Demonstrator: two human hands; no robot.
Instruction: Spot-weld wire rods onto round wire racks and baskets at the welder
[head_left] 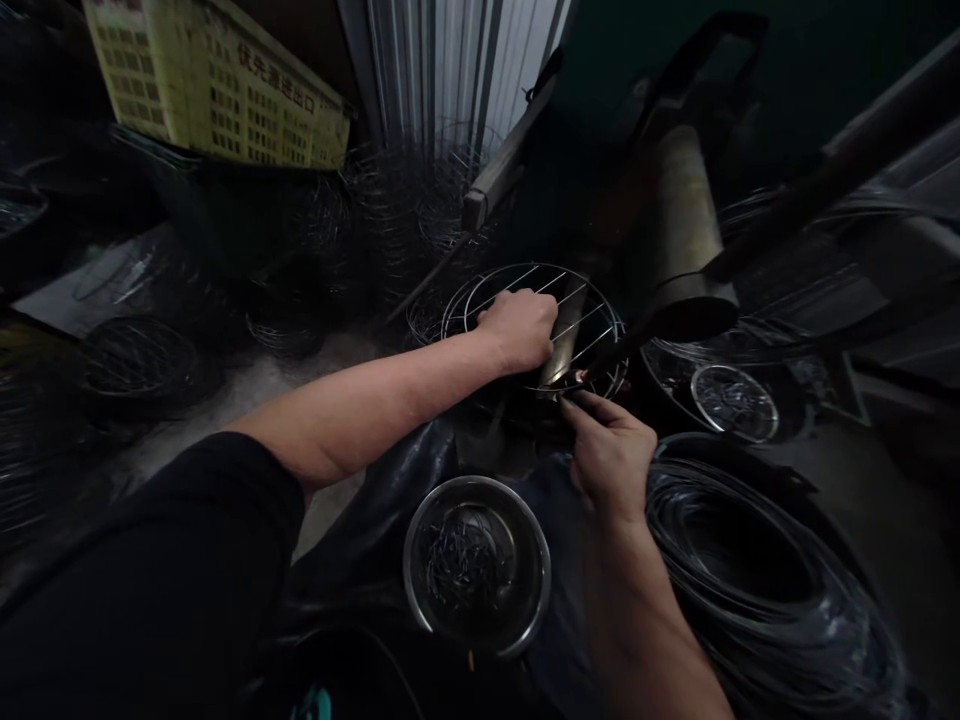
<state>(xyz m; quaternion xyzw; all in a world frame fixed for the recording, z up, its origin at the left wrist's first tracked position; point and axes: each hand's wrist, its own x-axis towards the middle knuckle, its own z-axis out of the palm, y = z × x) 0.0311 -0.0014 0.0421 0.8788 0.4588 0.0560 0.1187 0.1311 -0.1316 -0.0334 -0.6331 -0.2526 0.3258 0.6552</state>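
My left hand [517,330] grips the bars of a round wire rack [600,310] from above. The rack lies nearly flat between a metal welding electrode bar [562,345] and a dark tapered welding arm [660,325]. A small orange glow shows where the arm's tip meets the rack. My right hand [611,455] is pinched at the rack's near edge, just below that tip. Anything between its fingertips is too small to see. Below it stands a steel bowl [480,482] of short wire pieces.
A large coil of dark wire [757,570] lies at the lower right, and a second steel bowl [733,403] sits beyond my right hand. Stacks of wire racks [405,200] crowd the back. Black plastic sheeting [405,490] lies under my forearms.
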